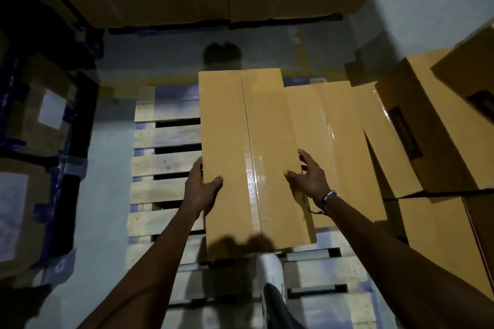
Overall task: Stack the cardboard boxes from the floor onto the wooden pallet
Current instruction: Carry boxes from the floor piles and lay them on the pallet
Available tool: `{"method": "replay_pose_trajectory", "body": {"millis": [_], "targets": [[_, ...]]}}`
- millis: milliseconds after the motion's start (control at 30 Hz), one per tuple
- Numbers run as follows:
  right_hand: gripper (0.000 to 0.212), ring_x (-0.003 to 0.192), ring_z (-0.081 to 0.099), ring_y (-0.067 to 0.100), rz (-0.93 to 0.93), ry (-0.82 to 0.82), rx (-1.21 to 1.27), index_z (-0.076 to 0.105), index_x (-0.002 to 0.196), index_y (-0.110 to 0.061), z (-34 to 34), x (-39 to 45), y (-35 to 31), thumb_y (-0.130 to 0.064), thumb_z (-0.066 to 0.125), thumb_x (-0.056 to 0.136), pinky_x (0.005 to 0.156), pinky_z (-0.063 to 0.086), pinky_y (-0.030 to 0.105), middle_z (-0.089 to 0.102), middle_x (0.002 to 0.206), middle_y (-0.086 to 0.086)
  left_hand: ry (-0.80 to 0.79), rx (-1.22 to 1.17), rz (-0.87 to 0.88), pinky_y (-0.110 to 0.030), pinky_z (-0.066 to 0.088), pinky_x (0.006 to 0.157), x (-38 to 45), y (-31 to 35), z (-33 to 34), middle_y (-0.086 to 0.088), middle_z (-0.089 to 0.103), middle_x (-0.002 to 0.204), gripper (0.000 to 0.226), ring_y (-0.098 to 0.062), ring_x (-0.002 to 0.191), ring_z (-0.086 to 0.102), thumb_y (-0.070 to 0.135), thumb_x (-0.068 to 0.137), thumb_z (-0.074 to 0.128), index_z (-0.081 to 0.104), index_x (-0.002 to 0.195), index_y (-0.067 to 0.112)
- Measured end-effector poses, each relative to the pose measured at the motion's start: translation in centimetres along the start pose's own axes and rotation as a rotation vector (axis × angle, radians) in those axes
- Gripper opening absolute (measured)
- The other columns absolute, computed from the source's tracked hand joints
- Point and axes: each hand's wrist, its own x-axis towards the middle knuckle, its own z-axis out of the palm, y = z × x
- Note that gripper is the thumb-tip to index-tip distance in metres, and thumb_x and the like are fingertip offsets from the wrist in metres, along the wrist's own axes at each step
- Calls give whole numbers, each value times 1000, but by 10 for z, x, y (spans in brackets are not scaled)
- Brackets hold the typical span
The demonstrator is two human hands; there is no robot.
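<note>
Box in hand: I am holding a long cardboard box (251, 157) lengthwise over the wooden pallet (165, 163), just beside a second box (334, 147) that is lying on the slats to its right.
Left hand: my left hand (201, 189) is clamping the box's left edge, thumb on top and fingers wrapping down the side.
Right hand: my right hand (307, 179) is pinching the right edge, fingers curling into the gap by the neighbouring box.
Pinch risk: I am judging those right fingers likely to get trapped if I am pushing the two boxes flush.
Slip risk: the glossy tape (252, 181) along the seam is looking slick, so my thumbs may be sliding.
Footing: my shoe (270, 272) is standing on the slats under the near end; the box could be landing on it, or the gaps could be catching my foot.
Side pile: the tilted boxes (427, 128) at right are leaning and may be toppling if I bump them.
</note>
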Motion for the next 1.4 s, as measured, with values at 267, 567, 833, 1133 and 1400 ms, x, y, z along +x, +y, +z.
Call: {"method": "replay_pose_trajectory", "body": {"millis": [267, 567, 833, 1133, 1400], "targets": [[70, 114, 50, 16, 32, 43, -97, 52, 145, -12, 14, 72, 56, -23, 84, 84, 92, 46, 31, 50, 133, -1, -14, 34, 18, -34, 49, 95, 63, -44, 46, 3, 57, 129, 70, -20, 114, 58, 9, 90, 77, 44, 152, 15], [38, 85, 47, 27, -24, 81, -308, 56, 83, -10, 28, 115, 109, -39, 81, 81, 62, 37, 36, 55, 95, 14, -36, 51, 16, -32, 46, 96, 85, -92, 80, 4, 57, 128, 69, -18, 114, 57, 14, 93, 75, 41, 153, 16], [57, 96, 51, 23, -100, 93, -315, 59, 132, -5, 37, 119, 131, -29, 81, 85, 78, 46, 31, 54, 118, 11, -22, 88, 15, -34, 48, 94, 91, -123, 94, 2, 53, 131, 75, -19, 113, 56, 17, 94, 75, 34, 157, 16], [77, 119, 54, 33, -188, 1, -456, 46, 150, -7, 30, 92, 156, -20, 82, 83, 100, 50, 42, 48, 142, 17, -7, 178, 123, -36, 44, 102, 78, -133, 102, -12, 55, 147, 72, -29, 130, 54, 19, 95, 75, 36, 155, 12], [91, 116, 53, 29, -273, -47, -451, 45, 154, -13, 24, 3, 239, -28, 89, 76, 94, 50, 39, 50, 132, 7, 10, 165, 130, -37, 45, 102, 8, -189, 114, -13, 55, 148, 80, -29, 130, 55, 21, 93, 78, 32, 158, 13]]}}
